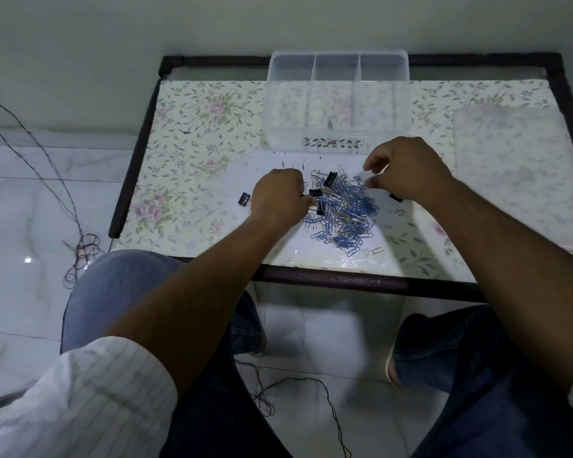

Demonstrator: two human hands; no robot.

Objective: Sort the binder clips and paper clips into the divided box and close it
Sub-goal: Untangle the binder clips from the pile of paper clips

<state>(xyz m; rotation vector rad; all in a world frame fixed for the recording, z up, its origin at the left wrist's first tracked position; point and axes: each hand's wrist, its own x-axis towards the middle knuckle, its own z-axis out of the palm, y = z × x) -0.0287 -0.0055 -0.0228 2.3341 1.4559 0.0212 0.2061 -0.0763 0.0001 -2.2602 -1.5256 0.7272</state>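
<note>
- The table [192, 133] wears a floral cover inside a dark frame, with bare room left of the pile.
- The clear divided box [336, 94] stands open at the far edge; its lid [510, 166] lies flat to the right.
- The clip pile [343, 209] sits mid-table, just before the box.
- The left hand [280, 196] is curled at the pile's left edge; what it pinches I cannot tell.
- The right hand [407, 170] hovers with fingers loosely spread.
- One binder clip [244, 199] lies apart, leftward.
- No writing is readable.
</note>
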